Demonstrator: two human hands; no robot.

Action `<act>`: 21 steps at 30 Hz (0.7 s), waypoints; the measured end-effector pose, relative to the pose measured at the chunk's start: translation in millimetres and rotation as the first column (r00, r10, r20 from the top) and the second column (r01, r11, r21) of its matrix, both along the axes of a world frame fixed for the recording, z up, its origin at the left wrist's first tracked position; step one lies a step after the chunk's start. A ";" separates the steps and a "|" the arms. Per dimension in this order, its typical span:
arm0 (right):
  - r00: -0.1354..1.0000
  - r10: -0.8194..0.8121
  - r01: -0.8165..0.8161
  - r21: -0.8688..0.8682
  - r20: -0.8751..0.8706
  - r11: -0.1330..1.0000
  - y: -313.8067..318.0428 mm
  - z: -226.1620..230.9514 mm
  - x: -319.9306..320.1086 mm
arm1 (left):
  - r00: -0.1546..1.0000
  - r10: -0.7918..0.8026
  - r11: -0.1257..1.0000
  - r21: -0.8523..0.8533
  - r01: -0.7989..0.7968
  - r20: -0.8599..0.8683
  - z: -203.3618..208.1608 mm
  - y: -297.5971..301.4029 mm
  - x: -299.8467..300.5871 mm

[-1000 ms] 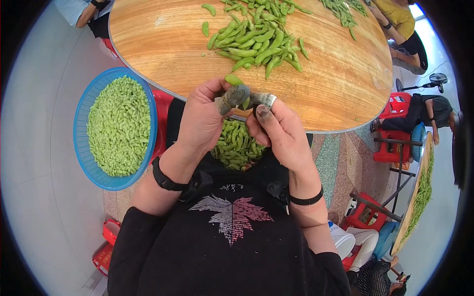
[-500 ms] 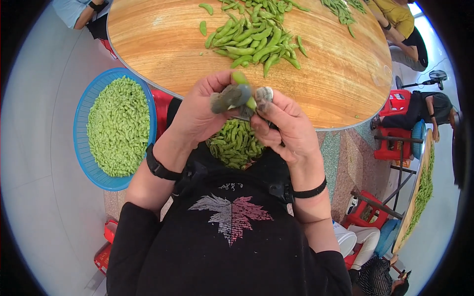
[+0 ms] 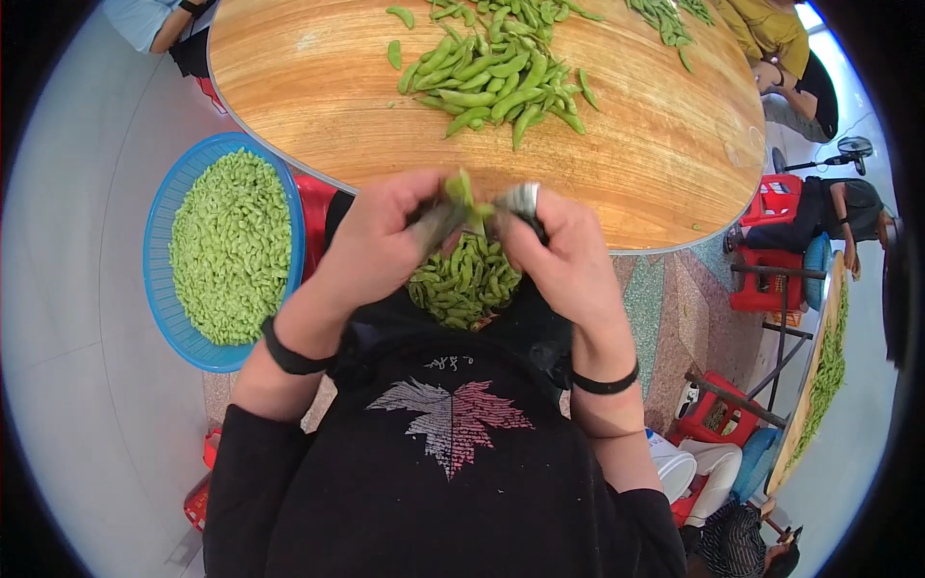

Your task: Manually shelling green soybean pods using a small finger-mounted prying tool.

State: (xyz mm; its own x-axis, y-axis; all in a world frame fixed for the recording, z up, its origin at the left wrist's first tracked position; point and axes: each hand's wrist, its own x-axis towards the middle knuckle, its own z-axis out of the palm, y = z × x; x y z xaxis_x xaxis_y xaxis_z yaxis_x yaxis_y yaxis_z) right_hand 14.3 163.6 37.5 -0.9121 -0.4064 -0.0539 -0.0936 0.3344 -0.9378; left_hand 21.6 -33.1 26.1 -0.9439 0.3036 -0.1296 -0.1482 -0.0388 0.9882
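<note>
A green soybean pod (image 3: 462,193) is held between my two hands, over the near edge of the round wooden table (image 3: 318,125). My left hand (image 3: 381,236) is closed on the pod, whose tip sticks up past the fingers. The fingers of my right hand (image 3: 568,250) pinch at the pod's other end; a pale covering wraps one fingertip. Both thumbs look dark and are somewhat blurred. Below the hands, a heap of pods and husks (image 3: 462,289) fills something at my lap, its container mostly hidden. A pile of whole pods (image 3: 501,82) lies on the table beyond.
At my left a blue plastic basket (image 3: 164,308) holds many shelled beans (image 3: 231,250). Red stools (image 3: 771,279) stand at the right, near another table with pods (image 3: 819,385). Other people sit around, one in a yellow shirt (image 3: 771,39) at the far right.
My hands have turned inward and come down slightly, the right hand's fingers curling more. The pod between them has shifted a little and now looks bent or split. The table pile is unchanged.
</note>
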 end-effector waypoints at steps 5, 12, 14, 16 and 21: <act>0.928 0.371 -0.370 -0.033 0.025 0.928 25.2 3.2 4.0 | 0.927 -0.317 0.868 -0.333 0.369 0.201 -50.6 -36.5 0.3; 0.976 0.205 -0.194 -0.142 0.068 0.971 16.6 -8.5 6.3 | 0.791 -0.412 0.530 -0.825 -0.196 -0.452 -244.9 -36.9 -38.8; 0.979 0.179 -0.164 -0.143 0.096 0.976 19.1 -9.4 7.9 | 0.905 -0.367 0.425 -0.904 -0.043 -0.216 -273.0 -36.4 -37.5; 0.981 0.147 -0.129 -0.144 0.125 0.981 22.3 -10.2 10.0 | 0.911 -0.365 0.412 -0.911 -0.028 -0.193 -286.1 -35.3 -34.7; 0.983 0.143 -0.132 -0.107 0.111 0.986 26.4 -12.2 9.7 | 0.924 -0.382 0.322 -0.941 0.108 -0.024 -291.1 -31.5 -38.4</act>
